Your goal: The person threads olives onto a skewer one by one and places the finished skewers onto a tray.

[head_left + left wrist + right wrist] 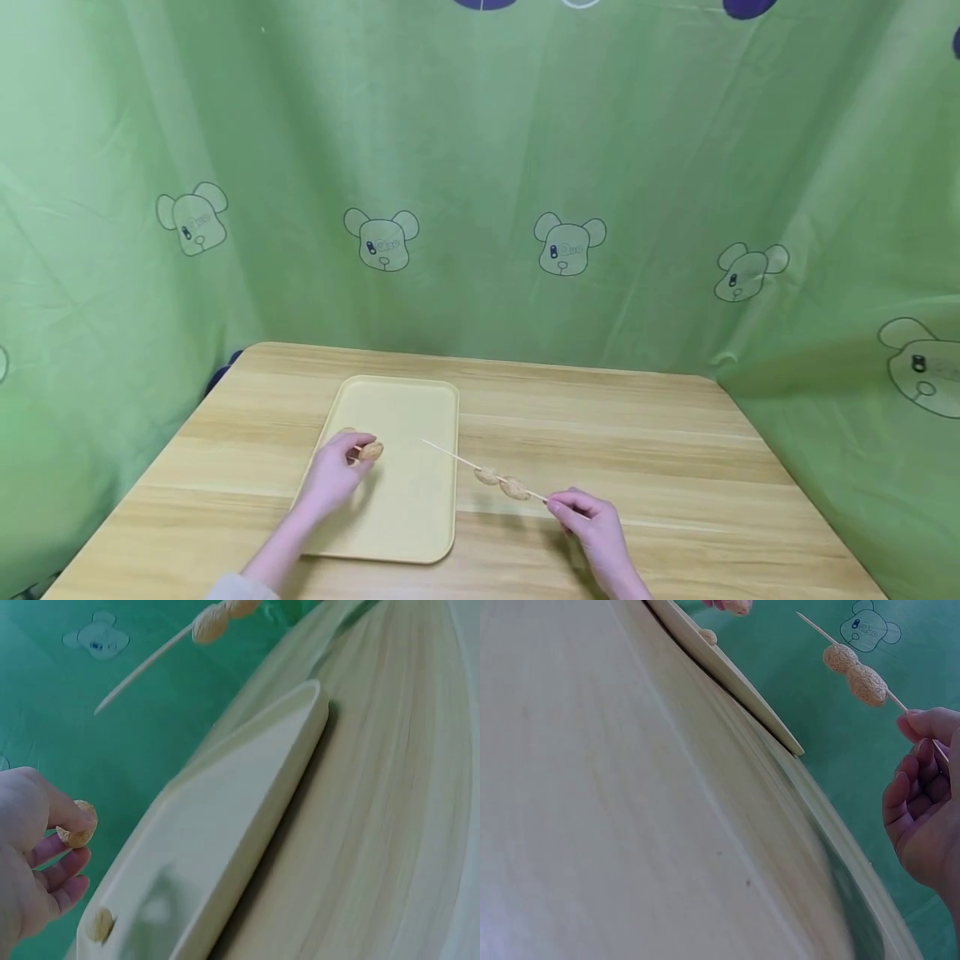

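Note:
My left hand (335, 477) is over the left part of the cream tray (405, 517), pinching a small tan, wrinkled, ball-like piece (371, 451) between thumb and fingers. A second such piece (99, 925) lies in the tray near its rim, partly hidden behind that hand in the head view. Right of the tray, my right hand (596, 533) grips the lower end of a thin wooden skewer (459, 457). Two tan wrinkled pieces (853, 675) are threaded along it, with a length of bare stick beyond them. The pointed tip slants up and left, overlapping the tray in the head view.
A wood-grain table (637, 433) carries the tray on its left side. Green curtains (480, 150) printed with bear faces hang behind the table and along both sides.

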The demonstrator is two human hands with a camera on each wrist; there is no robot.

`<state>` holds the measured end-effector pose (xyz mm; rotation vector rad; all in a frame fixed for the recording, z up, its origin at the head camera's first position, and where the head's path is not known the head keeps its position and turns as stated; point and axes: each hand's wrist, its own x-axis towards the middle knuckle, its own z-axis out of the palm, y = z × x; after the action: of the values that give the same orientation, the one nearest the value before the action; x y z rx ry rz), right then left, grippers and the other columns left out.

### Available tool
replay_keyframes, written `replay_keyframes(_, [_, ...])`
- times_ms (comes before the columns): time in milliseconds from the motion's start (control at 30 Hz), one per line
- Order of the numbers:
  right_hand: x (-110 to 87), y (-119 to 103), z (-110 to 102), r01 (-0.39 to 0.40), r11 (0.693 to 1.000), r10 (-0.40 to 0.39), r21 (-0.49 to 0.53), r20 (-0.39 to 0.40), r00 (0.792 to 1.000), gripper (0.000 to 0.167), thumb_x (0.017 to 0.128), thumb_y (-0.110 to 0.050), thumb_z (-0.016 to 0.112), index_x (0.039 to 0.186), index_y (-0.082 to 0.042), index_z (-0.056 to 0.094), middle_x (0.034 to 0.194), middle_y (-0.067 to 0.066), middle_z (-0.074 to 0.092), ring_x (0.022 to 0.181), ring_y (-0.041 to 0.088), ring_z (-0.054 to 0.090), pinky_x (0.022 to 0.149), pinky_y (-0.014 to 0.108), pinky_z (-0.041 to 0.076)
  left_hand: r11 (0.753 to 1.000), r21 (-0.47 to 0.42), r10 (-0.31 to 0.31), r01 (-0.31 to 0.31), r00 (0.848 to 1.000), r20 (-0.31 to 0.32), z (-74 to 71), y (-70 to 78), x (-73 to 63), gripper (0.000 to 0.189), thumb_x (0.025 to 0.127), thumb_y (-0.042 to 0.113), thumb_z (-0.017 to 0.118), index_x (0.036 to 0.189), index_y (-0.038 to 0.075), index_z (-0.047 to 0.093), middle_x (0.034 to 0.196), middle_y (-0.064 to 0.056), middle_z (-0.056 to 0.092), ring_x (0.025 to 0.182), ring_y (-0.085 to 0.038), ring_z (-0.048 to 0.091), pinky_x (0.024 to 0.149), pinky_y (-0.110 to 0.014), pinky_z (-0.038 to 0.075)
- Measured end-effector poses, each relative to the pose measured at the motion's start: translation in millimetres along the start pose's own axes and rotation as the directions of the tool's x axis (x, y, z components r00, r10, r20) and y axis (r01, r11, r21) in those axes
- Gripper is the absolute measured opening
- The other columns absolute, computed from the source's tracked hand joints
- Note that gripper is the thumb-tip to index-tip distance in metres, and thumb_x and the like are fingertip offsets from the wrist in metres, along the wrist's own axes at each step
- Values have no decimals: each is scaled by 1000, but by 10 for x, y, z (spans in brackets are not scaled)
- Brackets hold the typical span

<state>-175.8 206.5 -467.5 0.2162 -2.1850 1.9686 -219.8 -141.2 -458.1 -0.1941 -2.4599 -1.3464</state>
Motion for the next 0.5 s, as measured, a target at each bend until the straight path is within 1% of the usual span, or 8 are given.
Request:
replay_keyframes(100, [-6,1,-11,5,1000,-5,-2,-1,1000,8,80,0,66,82,8,67,62,-4,53,56,6,47,51,21,41,999,-42,22,-22,1000,19,13,76,-20,27,74,-4,68,101,-4,66,90,-8,57,77,-18,58,70,-31,51])
replay_keyframes(167, [-11,3,-23,10,1000,-10,-4,1,1000,7,80,1,66,82,7,67,62,-4,53,56,6,47,51,21,42,996,-68,60,-58,998,28,8,135,-43,27,74,-3,67,101,-4,65,89,-8,56,73,-16,57,66,-29,52])
replay_keyframes(267, [-16,8,-49,28,1000,-28,3,19,999,6,80,2,66,83,7,68,62,-5,53,56,6,48,51,21,42,991,-111,80,-73,995,61,5,226,-72,27,74,-2,67,101,-2,65,92,-7,59,71,-13,57,62,-27,51])
replay_keyframes(367, [-16,13,-85,60,998,-61,21,65,996,6,81,3,64,84,8,67,63,-5,53,57,7,48,51,23,42,985,-172,55,-34,991,120,10,300,-82,29,73,-6,66,102,-1,65,95,-8,61,74,-14,57,64,-24,51])
replay_keyframes(400, [-14,15,-97,72,997,-74,31,84,994,6,82,3,64,84,8,67,64,-6,53,57,7,48,51,24,42,981,-193,24,4,989,144,13,317,-81,30,74,-7,66,103,0,65,97,-8,61,76,-15,56,67,-24,51])
replay_keyframes(500, [-9,18,-129,101,993,-108,54,147,983,7,83,4,61,86,8,67,66,-7,54,59,5,48,51,24,43,961,-268,-12,65,981,193,7,366,-82,31,75,-8,66,106,-2,63,102,-11,60,81,-17,56,71,-23,50])
